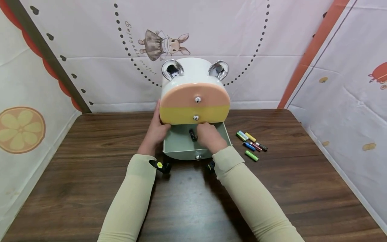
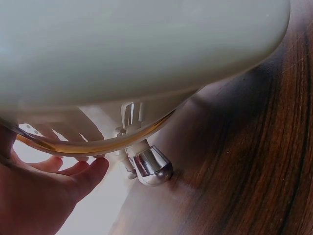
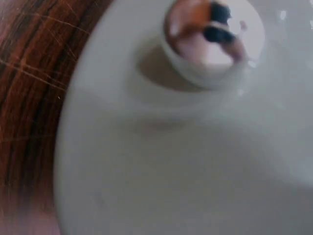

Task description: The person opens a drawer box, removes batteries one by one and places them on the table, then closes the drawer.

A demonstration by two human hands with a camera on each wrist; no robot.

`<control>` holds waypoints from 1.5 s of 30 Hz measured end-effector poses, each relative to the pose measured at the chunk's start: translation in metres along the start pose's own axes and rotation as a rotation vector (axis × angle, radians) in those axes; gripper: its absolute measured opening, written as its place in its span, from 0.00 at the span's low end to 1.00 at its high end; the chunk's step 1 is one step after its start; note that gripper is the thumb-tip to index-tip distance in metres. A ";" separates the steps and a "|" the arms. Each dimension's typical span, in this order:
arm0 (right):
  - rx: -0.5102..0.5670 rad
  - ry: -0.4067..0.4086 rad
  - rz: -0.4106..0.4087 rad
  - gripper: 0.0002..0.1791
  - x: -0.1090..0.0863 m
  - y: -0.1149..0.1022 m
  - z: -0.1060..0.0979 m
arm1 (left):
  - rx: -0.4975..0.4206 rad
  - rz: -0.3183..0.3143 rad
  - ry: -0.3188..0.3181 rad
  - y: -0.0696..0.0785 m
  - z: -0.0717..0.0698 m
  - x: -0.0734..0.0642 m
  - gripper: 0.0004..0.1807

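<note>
A small drawer cabinet (image 1: 195,72) with a white body and round silver ears stands on the table. Its bottom green drawer (image 1: 178,143) is pulled out. My left hand (image 1: 155,132) holds the cabinet's left side, thumb at the front corner; in the left wrist view the fingers (image 2: 90,178) lie against the cabinet's edge. My right hand (image 1: 210,136) reaches into the drawer's right half, knuckles bent; its fingertips are hidden. Beside it a black battery (image 1: 192,135) lies in the drawer. The right wrist view shows the drawer front (image 3: 146,171) and its silver knob (image 3: 210,44).
Several batteries in green, yellow, blue, red and black lie right of the cabinet, among them a yellow battery (image 1: 250,137) and a lone green battery (image 1: 251,155). The orange drawer (image 1: 181,99) and yellow drawer (image 1: 178,115) are closed. A printed cloth (image 1: 99,77) hangs behind.
</note>
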State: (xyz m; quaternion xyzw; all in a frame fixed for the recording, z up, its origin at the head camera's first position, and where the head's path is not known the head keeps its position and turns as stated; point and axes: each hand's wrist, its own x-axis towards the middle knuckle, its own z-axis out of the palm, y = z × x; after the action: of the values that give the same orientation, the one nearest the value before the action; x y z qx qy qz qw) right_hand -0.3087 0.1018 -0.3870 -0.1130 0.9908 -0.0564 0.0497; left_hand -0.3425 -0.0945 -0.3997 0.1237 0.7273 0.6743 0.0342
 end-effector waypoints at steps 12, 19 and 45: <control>-0.017 -0.113 -0.046 0.18 -0.004 -0.001 -0.003 | -0.004 -0.008 -0.008 0.000 0.000 0.000 0.58; 0.045 -0.120 -0.052 0.21 -0.006 -0.001 -0.005 | -0.008 0.010 -0.013 0.001 0.000 -0.001 0.59; 0.184 -0.065 -0.149 0.24 -0.024 0.027 -0.014 | -0.018 0.031 -0.013 -0.003 0.000 0.002 0.59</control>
State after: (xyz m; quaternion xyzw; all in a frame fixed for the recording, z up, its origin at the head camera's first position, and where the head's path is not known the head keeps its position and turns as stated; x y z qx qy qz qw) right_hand -0.2932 0.1351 -0.3745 -0.1830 0.9681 -0.1469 0.0875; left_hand -0.3444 -0.0943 -0.4027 0.1392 0.7188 0.6805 0.0297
